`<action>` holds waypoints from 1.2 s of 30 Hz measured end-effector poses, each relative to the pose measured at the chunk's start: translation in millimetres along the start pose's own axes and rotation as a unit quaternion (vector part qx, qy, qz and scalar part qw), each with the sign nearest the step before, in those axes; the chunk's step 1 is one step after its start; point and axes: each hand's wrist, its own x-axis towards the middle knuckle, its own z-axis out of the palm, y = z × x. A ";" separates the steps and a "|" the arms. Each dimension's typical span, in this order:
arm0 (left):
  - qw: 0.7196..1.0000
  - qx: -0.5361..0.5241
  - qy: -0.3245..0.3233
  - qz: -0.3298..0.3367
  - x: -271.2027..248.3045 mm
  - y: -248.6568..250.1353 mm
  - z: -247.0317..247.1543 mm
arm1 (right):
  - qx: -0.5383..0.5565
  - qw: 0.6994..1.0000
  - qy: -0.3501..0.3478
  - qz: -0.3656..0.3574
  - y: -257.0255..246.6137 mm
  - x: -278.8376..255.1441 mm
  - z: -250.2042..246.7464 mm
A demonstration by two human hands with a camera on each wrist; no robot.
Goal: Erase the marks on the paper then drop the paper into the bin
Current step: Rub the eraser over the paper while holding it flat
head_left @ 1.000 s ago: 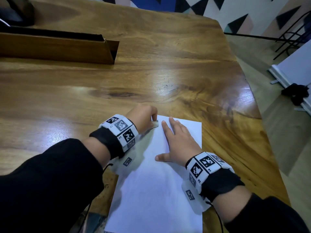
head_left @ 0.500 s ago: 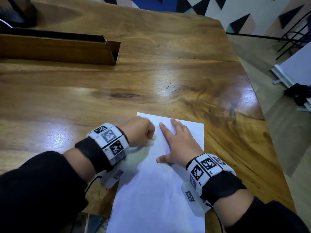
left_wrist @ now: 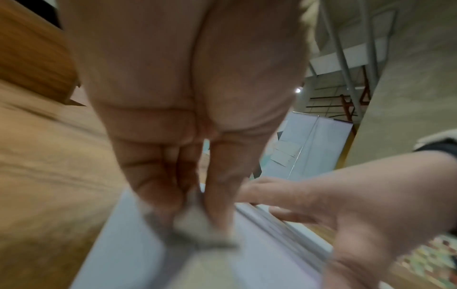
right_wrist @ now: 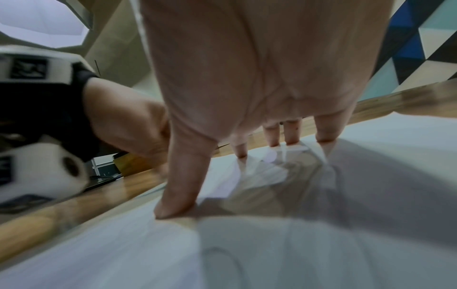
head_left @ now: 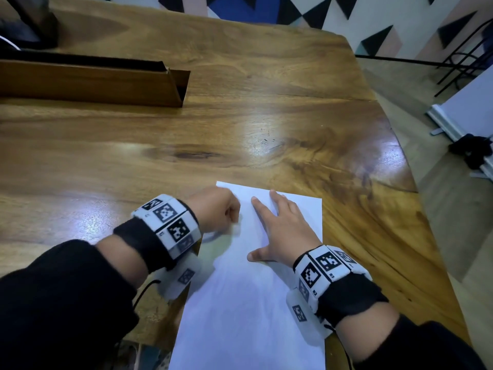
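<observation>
A white sheet of paper [head_left: 248,303] lies on the wooden table [head_left: 266,116], its near end reaching the front edge. My left hand [head_left: 234,214] is a fist over the sheet's upper left part. In the left wrist view, my left hand [left_wrist: 195,199] pinches a small pale eraser [left_wrist: 195,221] between thumb and fingers and presses it on the paper [left_wrist: 128,244]; the picture is blurred. In the head view the fist hides the eraser. My right hand [head_left: 280,228] lies flat with straight, spread fingers [right_wrist: 272,136] on the sheet's upper right, holding the paper [right_wrist: 371,176] down.
A long wooden trough [head_left: 93,81] lies at the back left, with a dark object [head_left: 32,20] behind it. The table's curved right edge [head_left: 416,190] drops to the floor, where black things [head_left: 474,153] lie by a white board.
My left hand has drawn back from the sheet's top left corner toward me. The eraser tip that showed a second ago is now under the fist. The right hand stays put.
</observation>
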 end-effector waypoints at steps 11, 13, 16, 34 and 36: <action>0.999 0.017 -0.039 0.015 0.0 -0.9 -2.8 | 0.003 1.000 0.000 0.004 -0.9 0.0 -0.7; 0.998 -0.017 0.053 0.004 9.9 1.9 -2.9 | 0.006 1.000 -0.001 0.007 -0.8 0.0 -1.0; 0.993 -0.011 0.116 0.007 5.8 1.7 10.0 | 0.007 1.000 -0.002 0.008 -1.5 0.3 -1.1; 0.999 0.015 -0.021 0.040 -12.8 -8.0 12.7 | 0.021 1.000 0.005 0.005 -0.6 -0.5 -0.4; 0.998 0.000 0.059 0.026 3.1 -6.5 6.5 | 0.018 1.000 0.003 0.006 -0.6 -0.3 0.0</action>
